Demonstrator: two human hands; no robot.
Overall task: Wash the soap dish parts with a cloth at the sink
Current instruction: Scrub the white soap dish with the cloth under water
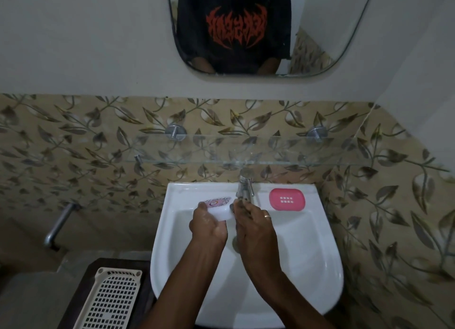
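I am leaning over the white sink, with the pink soap dish tray lying on its right rim. My left hand is curling around the white dish part; my right hand is pinching its other end under the tap. I judge rinsing is underway; next I need the cloth, which I cannot see.

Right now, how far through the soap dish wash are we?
Early to midway, by the look of it. Done: the dish is apart, with the pink drain insert lying alone on the sink rim right of the tap. In hand: left hand holds the white tray over the basin; right hand is against it under the tap, cloth not visible. Left: the pink insert and reassembly.
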